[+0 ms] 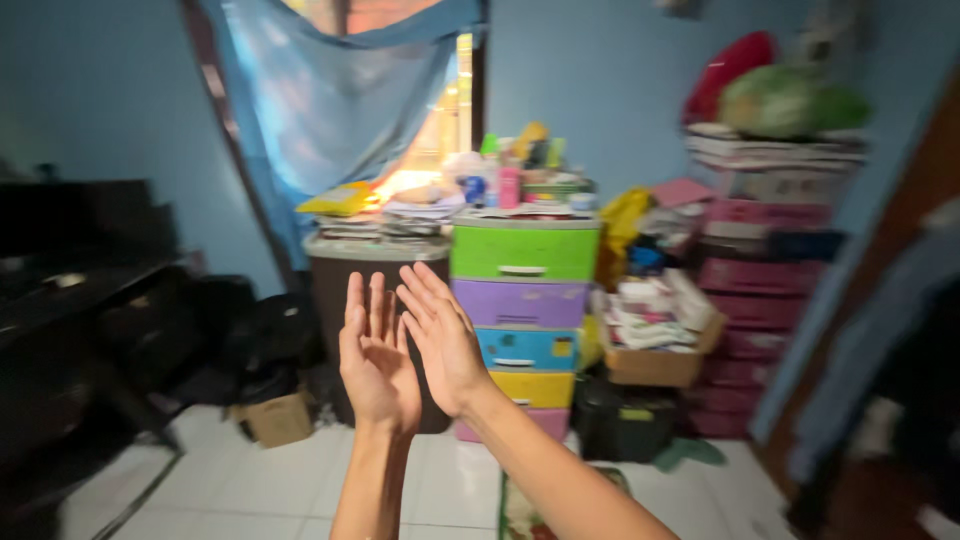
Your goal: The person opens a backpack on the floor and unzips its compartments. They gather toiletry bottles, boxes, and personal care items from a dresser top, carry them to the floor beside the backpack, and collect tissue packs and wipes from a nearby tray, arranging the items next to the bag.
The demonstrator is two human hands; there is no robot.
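Drawer chest just behind right hand

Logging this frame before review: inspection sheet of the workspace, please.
Surface: white tiled floor, partly covered by stored goods.
Job's things: nothing held; nearest is the multicoloured drawer unit.
Clutter: bottles and papers on the drawer top, brown bin, open cardboard box, small carton, stacked pink crates, bags on top.
Grippers: left hand and right hand raised, open, fingers straight, overlapping in view; contact unclear.
Cables: nothing seen.
Surroundings: blue walls, blue curtain, dark furniture at left; picture blurred.
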